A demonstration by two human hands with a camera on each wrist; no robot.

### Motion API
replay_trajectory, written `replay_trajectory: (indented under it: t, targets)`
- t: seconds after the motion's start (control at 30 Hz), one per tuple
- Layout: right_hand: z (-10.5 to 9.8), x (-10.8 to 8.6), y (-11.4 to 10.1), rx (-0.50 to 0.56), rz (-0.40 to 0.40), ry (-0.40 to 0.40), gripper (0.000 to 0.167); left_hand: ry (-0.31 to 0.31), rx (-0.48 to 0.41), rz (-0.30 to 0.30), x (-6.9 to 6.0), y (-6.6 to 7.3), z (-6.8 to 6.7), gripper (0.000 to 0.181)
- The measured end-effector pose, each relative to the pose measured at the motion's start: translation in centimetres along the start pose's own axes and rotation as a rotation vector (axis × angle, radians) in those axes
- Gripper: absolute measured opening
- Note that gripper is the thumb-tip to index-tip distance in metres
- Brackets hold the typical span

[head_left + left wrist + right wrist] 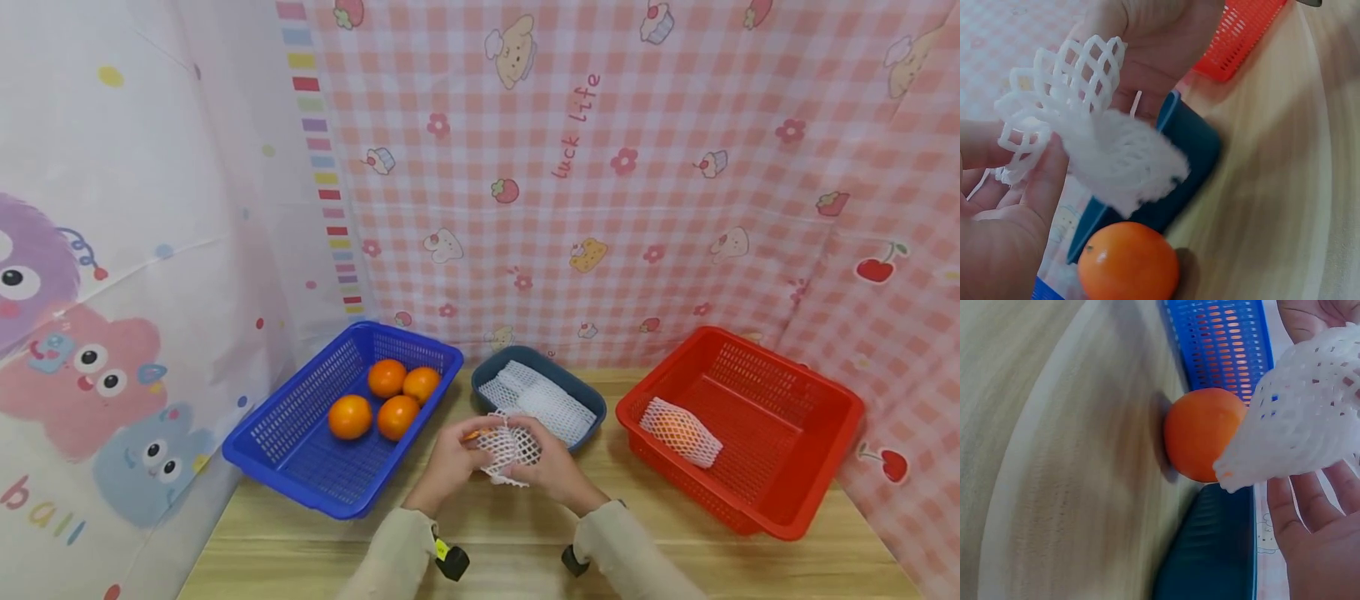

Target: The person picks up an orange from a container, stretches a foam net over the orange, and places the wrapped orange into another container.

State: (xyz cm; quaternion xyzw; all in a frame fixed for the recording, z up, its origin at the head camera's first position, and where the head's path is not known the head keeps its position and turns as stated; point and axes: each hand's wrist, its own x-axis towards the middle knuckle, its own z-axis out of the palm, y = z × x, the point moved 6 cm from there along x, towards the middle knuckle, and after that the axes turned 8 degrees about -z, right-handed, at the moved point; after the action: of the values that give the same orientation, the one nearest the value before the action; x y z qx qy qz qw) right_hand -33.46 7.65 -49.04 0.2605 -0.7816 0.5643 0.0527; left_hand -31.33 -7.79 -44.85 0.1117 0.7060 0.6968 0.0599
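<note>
A white foam fruit net (pixel 510 454) is stretched between both hands above the table. My left hand (pixel 450 462) pinches its edge between thumb and finger, as the left wrist view shows. On the other side, my right hand (pixel 555 468) holds the net with its fingers around the mesh. An orange (pixel 1129 262) sits on the table beneath the net, beside the dark teal tray (pixel 1210 550); in the head view it is mostly hidden by the net and left hand.
To the left, a blue basket (pixel 300 492) holds several oranges (pixel 350 417). More flat foam nets (pixel 547 400) lie in the teal tray behind the hands. At right, a red basket (pixel 795 467) contains one orange wrapped in foam net (pixel 681 432). A patterned curtain (pixel 570 292) stands behind.
</note>
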Motion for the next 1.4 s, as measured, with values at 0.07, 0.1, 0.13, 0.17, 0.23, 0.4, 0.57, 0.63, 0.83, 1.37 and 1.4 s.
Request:
replay_trajectory:
  t: [0.07,0.1,0.13,0.17,0.23,0.4,0.57,0.63,0.83,1.37,1.4]
  targets:
    - [0.1,-0.1,0.2,-0.021,-0.008,0.006,0.060,0.002,-0.032,-0.046,0.0,-0.5,0.0,0.045]
    - [0.2,-0.1,0.3,-0.036,-0.011,0.009,0.057,0.002,-0.038,-0.055,0.1,-0.8,0.1,0.045]
    - [0.2,-0.2,0.4,-0.050,-0.013,0.013,0.055,0.000,-0.040,-0.066,0.3,-1.2,0.0,0.045]
    - [0.2,-0.3,0.5,-0.061,-0.016,0.018,0.053,0.000,-0.035,-0.066,0.5,-1.8,-0.1,0.045]
    - [0.3,-0.3,0.8,-0.084,-0.025,0.023,0.050,0.006,-0.020,-0.065,1.0,-2.8,-0.3,0.045]
    - [0.3,-0.5,1.7,-0.131,-0.006,0.018,0.046,0.116,0.008,-0.008,1.9,-4.5,-1.6,0.036]
    - [0.0,-0.7,2.4,-0.159,0.029,0.018,0.045,0.332,0.204,0.076,2.0,-4.6,-3.1,0.031]
    - [-0.1,-0.7,2.5,-0.181,0.021,0.020,0.045,0.371,0.330,0.069,2.1,-5.0,-3.4,0.035]
    - [-0.2,-0.9,2.5,-0.258,-0.048,0.032,0.046,0.298,0.556,-0.031,3.3,-7.4,-3.4,0.062]
    - [0.6,-1.4,2.9,-0.314,0.056,-0.061,0.048,0.369,0.514,-0.088,3.2,-10.1,-2.8,0.076]
    - [0.5,-1.5,2.9,-0.314,0.060,-0.059,0.048,0.379,0.500,-0.089,3.2,-10.0,-2.8,0.076]
